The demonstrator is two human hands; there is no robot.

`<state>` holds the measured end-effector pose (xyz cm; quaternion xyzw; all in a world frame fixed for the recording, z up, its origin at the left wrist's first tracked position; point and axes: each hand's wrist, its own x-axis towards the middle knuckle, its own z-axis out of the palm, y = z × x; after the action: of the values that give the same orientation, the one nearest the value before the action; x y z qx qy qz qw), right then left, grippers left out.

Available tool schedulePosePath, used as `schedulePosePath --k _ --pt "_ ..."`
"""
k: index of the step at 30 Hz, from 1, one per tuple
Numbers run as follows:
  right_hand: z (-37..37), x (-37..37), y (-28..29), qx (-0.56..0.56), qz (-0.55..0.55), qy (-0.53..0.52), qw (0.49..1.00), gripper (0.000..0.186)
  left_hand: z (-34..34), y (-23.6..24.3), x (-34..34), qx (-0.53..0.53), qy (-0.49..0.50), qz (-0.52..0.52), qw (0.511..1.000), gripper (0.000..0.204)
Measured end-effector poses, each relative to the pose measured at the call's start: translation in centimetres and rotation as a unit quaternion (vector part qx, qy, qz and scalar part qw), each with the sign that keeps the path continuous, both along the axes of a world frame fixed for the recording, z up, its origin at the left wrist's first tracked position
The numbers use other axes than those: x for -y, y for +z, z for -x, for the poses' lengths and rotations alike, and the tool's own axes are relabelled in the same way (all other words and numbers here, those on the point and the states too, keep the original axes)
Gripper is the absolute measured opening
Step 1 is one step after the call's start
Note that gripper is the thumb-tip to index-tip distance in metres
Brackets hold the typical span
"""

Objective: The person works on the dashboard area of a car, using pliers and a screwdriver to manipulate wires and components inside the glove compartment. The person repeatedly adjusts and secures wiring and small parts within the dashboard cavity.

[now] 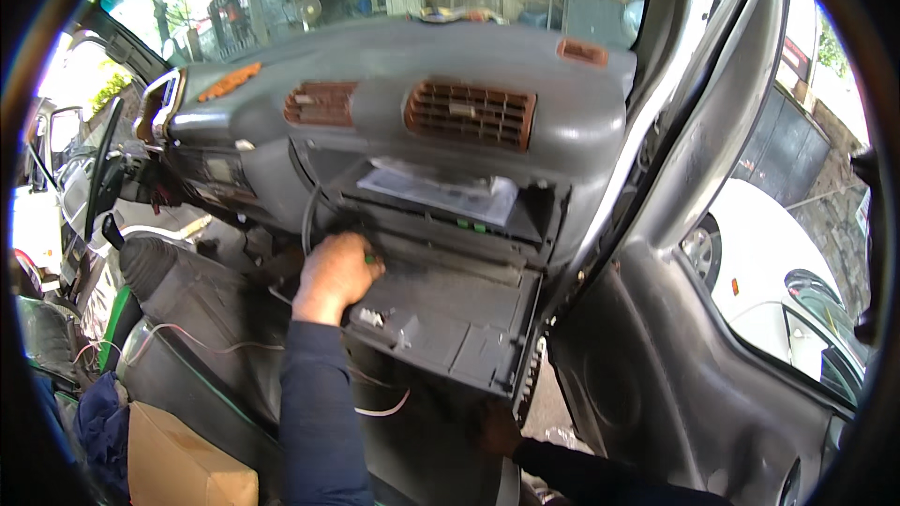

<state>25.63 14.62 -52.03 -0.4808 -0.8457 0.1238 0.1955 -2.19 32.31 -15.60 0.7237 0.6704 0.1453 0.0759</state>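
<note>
My left hand [336, 272] is closed at the left end of the lowered glovebox lid [441, 295], its fingers curled downward. A small green bit shows at the fingertips, but what they hold is hidden. Low on the right, my right hand [497, 431] lies in deep shadow just below the lid's lower corner; its fingers cannot be made out. Papers in a clear sleeve [441, 192] rest in the open dashboard compartment above the lid. A small white piece [371, 317] sits on the lid, right of my left wrist.
Brown air vents [472, 114] line the grey dashboard [375, 52]. Thin wires [216, 347] trail over the dark seat [187, 384]. A cardboard box [183, 459] stands at the lower left. The steering wheel [101, 169] is far left. The door [647, 384] stands on the right, with a white car outside.
</note>
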Motion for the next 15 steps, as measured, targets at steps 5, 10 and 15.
schedulePosePath --k 5,10,15 --pt "-0.2 0.5 -0.9 -0.018 0.144 -0.041 0.989 0.055 1.0 -0.3 -0.2 0.009 -0.031 -0.039 0.999 0.039" --pt "0.3 0.6 -0.3 0.038 0.141 -0.053 0.988 0.061 0.9 -0.3 -0.2 0.017 -0.005 0.006 1.000 0.038" --pt "0.6 -0.8 1.4 0.057 0.191 -0.049 0.979 0.064 1.4 0.0 -0.2 0.016 -0.017 0.022 0.999 0.037"
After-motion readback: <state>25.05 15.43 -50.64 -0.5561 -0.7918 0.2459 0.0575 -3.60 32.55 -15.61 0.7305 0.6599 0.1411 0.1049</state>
